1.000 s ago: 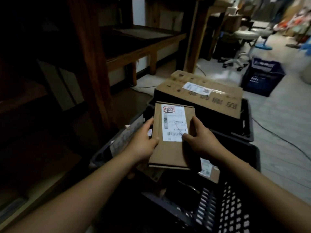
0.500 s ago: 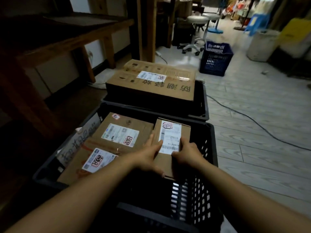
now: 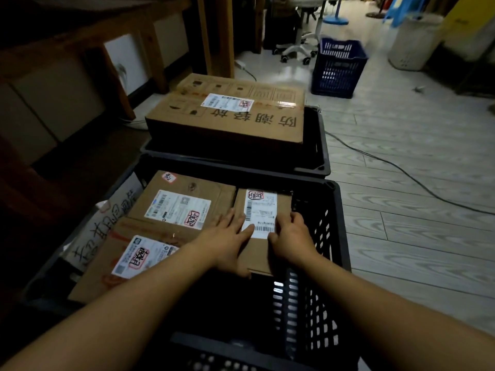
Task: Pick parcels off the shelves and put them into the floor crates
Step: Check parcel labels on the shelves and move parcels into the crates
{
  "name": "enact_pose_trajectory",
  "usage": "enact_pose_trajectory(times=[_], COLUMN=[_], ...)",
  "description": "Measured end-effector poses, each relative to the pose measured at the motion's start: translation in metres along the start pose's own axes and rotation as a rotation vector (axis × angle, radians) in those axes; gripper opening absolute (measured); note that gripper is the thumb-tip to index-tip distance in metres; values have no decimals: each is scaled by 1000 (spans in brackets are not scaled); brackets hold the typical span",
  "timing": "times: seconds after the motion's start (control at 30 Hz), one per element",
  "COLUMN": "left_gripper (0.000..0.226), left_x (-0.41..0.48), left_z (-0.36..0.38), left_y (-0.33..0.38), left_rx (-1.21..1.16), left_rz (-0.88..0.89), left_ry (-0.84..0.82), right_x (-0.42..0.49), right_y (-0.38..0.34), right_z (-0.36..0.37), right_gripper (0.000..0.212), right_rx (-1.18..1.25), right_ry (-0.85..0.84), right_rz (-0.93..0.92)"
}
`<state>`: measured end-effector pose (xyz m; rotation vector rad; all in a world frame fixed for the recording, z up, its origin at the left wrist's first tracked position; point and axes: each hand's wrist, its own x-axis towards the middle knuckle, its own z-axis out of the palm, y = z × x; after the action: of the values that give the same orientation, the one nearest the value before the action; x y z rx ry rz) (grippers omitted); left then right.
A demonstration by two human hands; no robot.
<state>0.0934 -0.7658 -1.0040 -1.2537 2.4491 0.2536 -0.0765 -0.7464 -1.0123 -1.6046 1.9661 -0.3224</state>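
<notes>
Left hand (image 3: 227,236) is pressing flat-fingered on the small parcel (image 3: 263,254), right hand (image 3: 293,236) gripping its edge, crate wall (image 3: 322,231) just beyond those fingers; placing's ending, releasing likely next.

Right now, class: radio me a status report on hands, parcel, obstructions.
Left hand flat on small parcel, right hand gripping its edge. Parcel inside near crate. Two boxes alongside, none blocking.

one head-worn view, from above and behind the forearms (image 3: 150,303), faces forward and steeply down. the left hand (image 3: 227,236), right hand (image 3: 292,236) and parcel (image 3: 258,254) sit mid-frame, close, inside the near crate (image 3: 320,250). the far crate (image 3: 320,145), floor (image 3: 401,236) and blue crate (image 3: 338,68) recede toward the top edge, much farther off.
</notes>
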Motion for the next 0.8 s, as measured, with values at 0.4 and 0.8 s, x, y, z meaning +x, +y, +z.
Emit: enact_pose_trajectory(times=[0.4,0.8], left_gripper=[99,87], left_x=[-64,-350], left_z=[-22,68], left_y=[-53,-150], left_rx=[-263,-510], left_rz=[-190,-821], left_ry=[174,263], right_x=[-12,-125], right_y=[-72,-295], right_z=[-22,96], right_gripper=[66,54], right_rx=[-191,-102], right_ry=[25,-205], right_rz=[-140,-827])
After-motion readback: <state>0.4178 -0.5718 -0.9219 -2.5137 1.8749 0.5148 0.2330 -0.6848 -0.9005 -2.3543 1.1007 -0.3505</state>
